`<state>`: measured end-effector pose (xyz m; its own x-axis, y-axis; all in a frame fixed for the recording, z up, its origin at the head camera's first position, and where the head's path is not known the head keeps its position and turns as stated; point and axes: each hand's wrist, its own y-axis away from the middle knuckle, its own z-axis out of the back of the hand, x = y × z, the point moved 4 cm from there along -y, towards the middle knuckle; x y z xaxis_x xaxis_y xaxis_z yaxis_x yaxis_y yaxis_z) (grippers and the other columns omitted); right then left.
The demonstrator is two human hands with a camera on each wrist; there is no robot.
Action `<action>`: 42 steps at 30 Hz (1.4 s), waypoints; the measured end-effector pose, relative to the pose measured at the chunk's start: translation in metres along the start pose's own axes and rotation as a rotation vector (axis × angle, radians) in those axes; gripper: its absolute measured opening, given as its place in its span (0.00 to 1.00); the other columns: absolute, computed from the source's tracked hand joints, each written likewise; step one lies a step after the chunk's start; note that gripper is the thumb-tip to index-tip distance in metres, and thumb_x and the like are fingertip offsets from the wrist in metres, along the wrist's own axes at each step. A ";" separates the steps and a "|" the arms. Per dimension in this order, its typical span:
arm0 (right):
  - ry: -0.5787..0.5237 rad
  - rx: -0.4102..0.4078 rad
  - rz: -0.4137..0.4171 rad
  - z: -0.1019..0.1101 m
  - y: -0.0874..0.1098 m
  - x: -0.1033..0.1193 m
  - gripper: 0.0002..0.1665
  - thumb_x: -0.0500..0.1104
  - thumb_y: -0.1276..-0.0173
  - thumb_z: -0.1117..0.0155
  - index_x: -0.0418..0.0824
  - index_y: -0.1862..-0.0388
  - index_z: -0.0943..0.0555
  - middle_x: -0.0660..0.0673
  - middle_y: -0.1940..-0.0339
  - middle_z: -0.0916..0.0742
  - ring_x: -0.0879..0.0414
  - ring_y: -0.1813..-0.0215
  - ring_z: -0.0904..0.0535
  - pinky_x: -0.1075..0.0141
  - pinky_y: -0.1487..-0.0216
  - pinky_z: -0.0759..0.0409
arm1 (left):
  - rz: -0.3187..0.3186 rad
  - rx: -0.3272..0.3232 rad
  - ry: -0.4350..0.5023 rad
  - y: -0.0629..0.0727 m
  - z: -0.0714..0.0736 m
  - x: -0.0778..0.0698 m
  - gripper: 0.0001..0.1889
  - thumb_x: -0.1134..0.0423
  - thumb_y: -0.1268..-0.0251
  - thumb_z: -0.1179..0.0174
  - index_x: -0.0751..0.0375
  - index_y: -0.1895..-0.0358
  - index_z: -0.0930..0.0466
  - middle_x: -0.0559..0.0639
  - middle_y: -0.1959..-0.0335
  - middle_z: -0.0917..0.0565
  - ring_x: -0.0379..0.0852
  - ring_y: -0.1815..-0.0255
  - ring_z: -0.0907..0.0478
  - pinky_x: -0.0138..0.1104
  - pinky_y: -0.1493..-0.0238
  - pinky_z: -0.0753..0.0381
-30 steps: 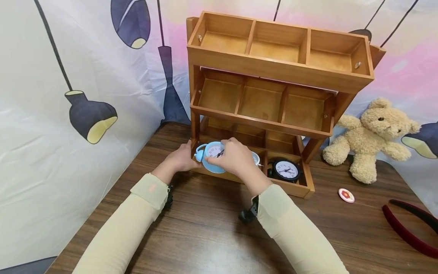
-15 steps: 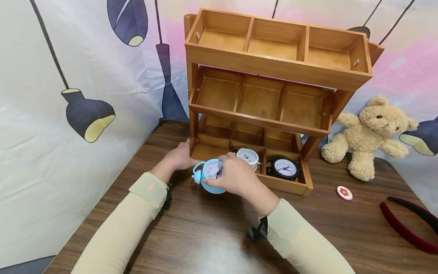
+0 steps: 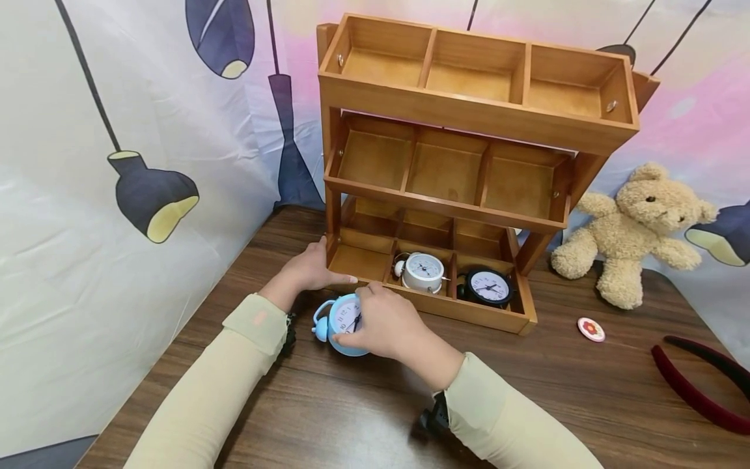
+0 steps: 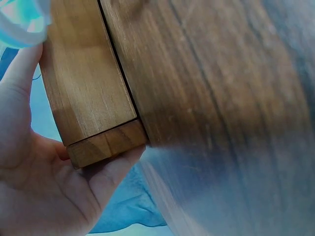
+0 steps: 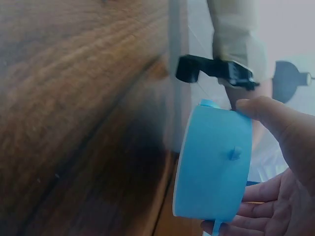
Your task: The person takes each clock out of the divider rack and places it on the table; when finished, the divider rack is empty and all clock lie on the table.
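My right hand (image 3: 389, 322) grips a light blue twin-bell alarm clock (image 3: 347, 322) by its rim, over the table just in front of the shelf's lowest tray. In the right wrist view the blue side of the alarm clock (image 5: 214, 162) shows, with thumb and fingers around it. My left hand (image 3: 306, 268) holds the front left corner of the wooden three-tier shelf (image 3: 469, 107); in the left wrist view the thumb and fingers span that corner (image 4: 106, 142). A white alarm clock (image 3: 423, 272) sits in the tray's middle compartment, a black alarm clock (image 3: 489, 288) in the right one.
A teddy bear (image 3: 633, 228) sits right of the shelf against the printed backdrop. On the table (image 3: 328, 417) lie a round flower badge (image 3: 590, 329) and, at the right edge, a dark red headband (image 3: 691, 391).
My right hand has lifted the blue alarm clock out of the tray's left compartment and carried it toward me and slightly left. The left hand stays at the shelf's corner.
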<state>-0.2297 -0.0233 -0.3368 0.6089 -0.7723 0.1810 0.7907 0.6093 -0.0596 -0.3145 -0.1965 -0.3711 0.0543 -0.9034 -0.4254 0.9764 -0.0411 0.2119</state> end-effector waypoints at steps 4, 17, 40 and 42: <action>0.038 0.012 0.006 -0.008 -0.001 0.006 0.50 0.72 0.47 0.31 0.35 0.39 0.22 0.42 0.48 0.18 0.51 0.57 0.18 0.57 0.59 0.18 | -0.004 0.004 0.005 0.000 -0.001 0.000 0.68 0.28 0.45 0.37 0.73 0.22 0.69 0.73 0.22 0.54 0.71 0.26 0.46 0.58 0.30 0.39; 0.062 0.008 0.020 -0.020 -0.003 0.011 0.50 0.71 0.47 0.30 0.34 0.40 0.22 0.43 0.53 0.19 0.52 0.58 0.19 0.58 0.59 0.18 | -0.009 -0.009 0.012 0.000 -0.001 0.001 0.68 0.28 0.46 0.37 0.73 0.22 0.69 0.73 0.22 0.54 0.70 0.26 0.45 0.57 0.30 0.39; 0.074 0.025 0.000 -0.029 -0.003 0.011 0.55 0.74 0.47 0.31 0.33 0.36 0.25 0.41 0.50 0.19 0.51 0.55 0.19 0.56 0.56 0.18 | -0.006 -0.016 0.023 0.004 -0.001 0.000 0.68 0.28 0.47 0.37 0.73 0.22 0.68 0.73 0.23 0.53 0.72 0.26 0.45 0.59 0.31 0.39; 0.079 0.024 -0.001 -0.029 -0.003 0.011 0.56 0.74 0.47 0.31 0.33 0.34 0.26 0.41 0.48 0.19 0.50 0.52 0.18 0.55 0.55 0.18 | -0.006 -0.018 0.022 0.004 0.000 0.000 0.68 0.28 0.46 0.37 0.73 0.22 0.67 0.74 0.23 0.53 0.72 0.27 0.45 0.59 0.31 0.39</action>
<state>-0.2235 -0.0386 -0.3635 0.6123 -0.7840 0.1025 0.7899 0.6123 -0.0356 -0.3107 -0.1967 -0.3706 0.0527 -0.8936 -0.4458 0.9804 -0.0385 0.1930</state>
